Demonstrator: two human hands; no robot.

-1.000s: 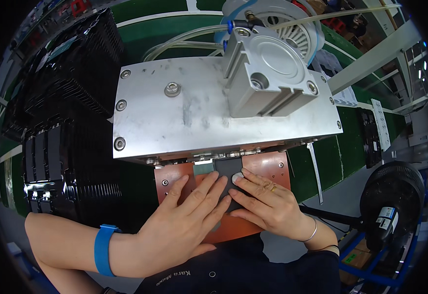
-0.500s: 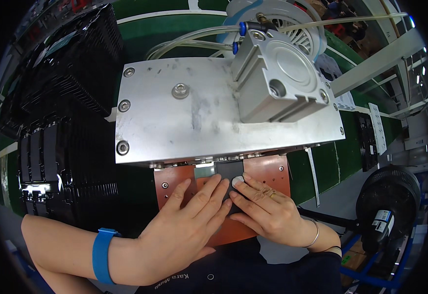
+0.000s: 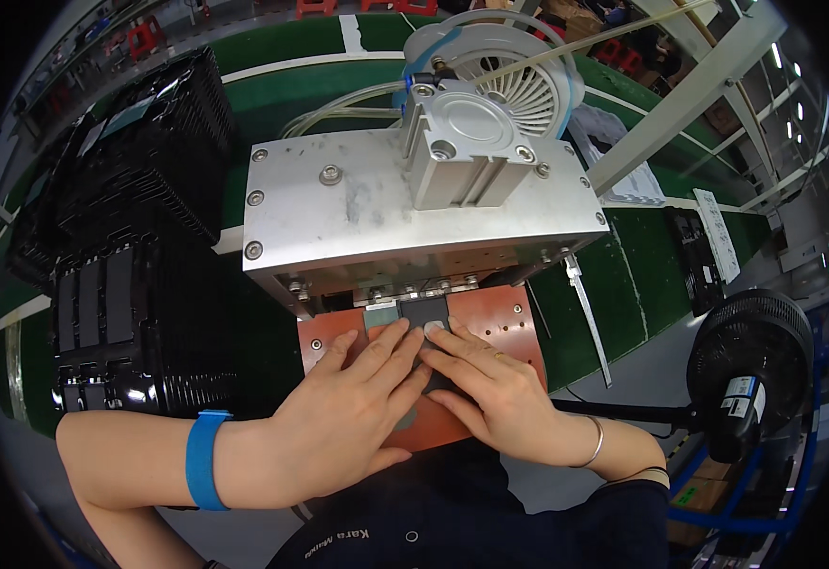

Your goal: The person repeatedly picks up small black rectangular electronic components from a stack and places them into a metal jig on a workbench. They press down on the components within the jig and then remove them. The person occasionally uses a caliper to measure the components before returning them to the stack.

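Observation:
A flat dark grey piece lies on an orange-brown plate at the front of a metal press. My left hand rests over the piece's left side, fingers stretched and slightly spread. From the right, my right hand lies with its fingers extended on the same piece, nearly meeting the left fingertips. A small white round spot shows at my right fingertips; whether it is a separate part cannot be told. My fingers hide much of the grey piece.
Stacked black trays stand at the left. Behind the press is a white fan; a black fan stands at the right. A metal caliper-like tool lies on the green bench. A light frame post slants across the upper right.
My view has shifted, so the press appears lower and its underside shows more. Both hands stay on the grey piece in nearly the same pose.

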